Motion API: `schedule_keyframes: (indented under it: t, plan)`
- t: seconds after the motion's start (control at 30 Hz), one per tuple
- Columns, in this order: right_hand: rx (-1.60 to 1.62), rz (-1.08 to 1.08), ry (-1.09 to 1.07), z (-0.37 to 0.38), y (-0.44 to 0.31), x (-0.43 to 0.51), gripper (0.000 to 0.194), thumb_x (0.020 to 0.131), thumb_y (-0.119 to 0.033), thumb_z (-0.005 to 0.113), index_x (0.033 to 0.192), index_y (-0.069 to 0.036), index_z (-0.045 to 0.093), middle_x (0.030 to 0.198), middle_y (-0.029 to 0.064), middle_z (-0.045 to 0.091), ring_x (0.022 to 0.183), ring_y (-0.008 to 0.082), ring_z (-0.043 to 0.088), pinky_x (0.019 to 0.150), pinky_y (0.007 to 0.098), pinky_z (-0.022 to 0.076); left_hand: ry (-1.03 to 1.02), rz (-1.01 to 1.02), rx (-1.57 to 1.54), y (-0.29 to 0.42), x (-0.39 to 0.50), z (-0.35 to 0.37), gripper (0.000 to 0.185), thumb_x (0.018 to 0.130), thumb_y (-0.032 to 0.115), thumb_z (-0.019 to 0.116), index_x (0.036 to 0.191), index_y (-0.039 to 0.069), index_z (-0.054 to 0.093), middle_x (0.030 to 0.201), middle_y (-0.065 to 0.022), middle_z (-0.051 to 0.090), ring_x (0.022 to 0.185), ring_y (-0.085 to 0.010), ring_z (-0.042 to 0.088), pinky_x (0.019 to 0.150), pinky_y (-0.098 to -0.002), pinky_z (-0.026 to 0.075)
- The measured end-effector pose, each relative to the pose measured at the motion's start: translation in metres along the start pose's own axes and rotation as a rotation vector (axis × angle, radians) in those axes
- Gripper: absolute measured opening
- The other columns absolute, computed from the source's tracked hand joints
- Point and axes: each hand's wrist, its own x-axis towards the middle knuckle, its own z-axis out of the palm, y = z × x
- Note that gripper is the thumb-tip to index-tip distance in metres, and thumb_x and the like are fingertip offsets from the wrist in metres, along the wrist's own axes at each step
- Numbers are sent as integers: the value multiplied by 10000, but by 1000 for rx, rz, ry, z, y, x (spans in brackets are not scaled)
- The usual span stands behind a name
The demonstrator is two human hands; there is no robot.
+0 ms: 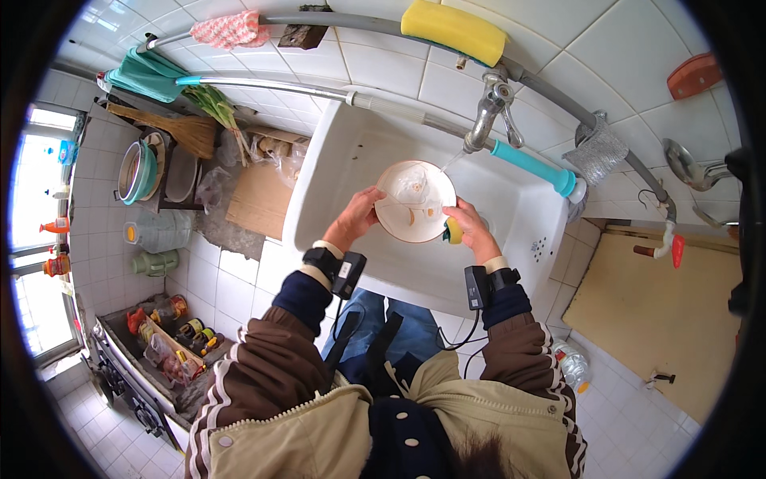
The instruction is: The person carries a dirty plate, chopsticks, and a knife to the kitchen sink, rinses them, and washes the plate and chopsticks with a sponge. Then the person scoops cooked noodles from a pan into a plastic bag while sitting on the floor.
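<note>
Both hands hold a white plate [395, 209] with a thin brown rim over a white ceramic sink [323, 197]. My left hand [356, 217] grips its left edge. At the right edge, my right hand [470, 226] has its thumb on the rim and a small yellow and green sponge [454, 230] against the plate. Water runs from the chrome faucet [486, 114] onto the plate's upper right part. The plate bears a printed pattern with orange spots and some wet, whitish patches.
A pole with a turquoise grip [529, 169] lies across the back of the sink. A large yellow sponge [453, 30] rests on the grey pipe above. Left of the sink are cardboard [260, 197] and plastic bags. Ladles [688, 164] hang at right, above a beige panel [658, 311].
</note>
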Motion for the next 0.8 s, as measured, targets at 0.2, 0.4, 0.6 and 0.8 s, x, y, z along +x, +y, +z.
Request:
schedule_keyframes:
  t: [0.2, 0.4, 0.6, 0.8]
  plan:
    - [-834, -341, 392, 5, -26, -8, 337, 821, -117, 588, 1153, -60, 573, 1028, 111, 587, 955, 216, 559, 843, 311, 445, -71, -66, 187, 17, -8, -4, 395, 851, 44, 404, 1239, -18, 446, 1126, -133, 555, 983, -225, 593, 871, -365, 505]
    - [-852, -716, 201, 43, -25, -1, 393, 791, -80, 600, 1182, -104, 565, 1055, 136, 544, 995, 283, 522, 877, 357, 428, -29, 25, 51, -18, -2, -4, 326, 852, 21, 417, 1163, -1, 511, 1056, -100, 590, 940, -205, 610, 859, -349, 512]
    - [-968, -770, -6, 85, 3, -13, 479, 734, -107, 625, 1205, -99, 542, 1185, 125, 549, 967, 362, 546, 852, 428, 441, -10, 76, -70, -39, 5, 4, 272, 873, 40, 432, 1127, 22, 528, 1016, -67, 591, 910, -183, 609, 852, -336, 512]
    - [-1440, -500, 72, 34, -5, -30, 481, 719, -90, 607, 1193, -152, 556, 1249, 35, 512, 913, 326, 536, 820, 416, 433, 79, 123, -86, -34, -1, 2, 302, 853, 50, 424, 1138, 29, 523, 1015, -77, 598, 915, -200, 614, 862, -373, 509]
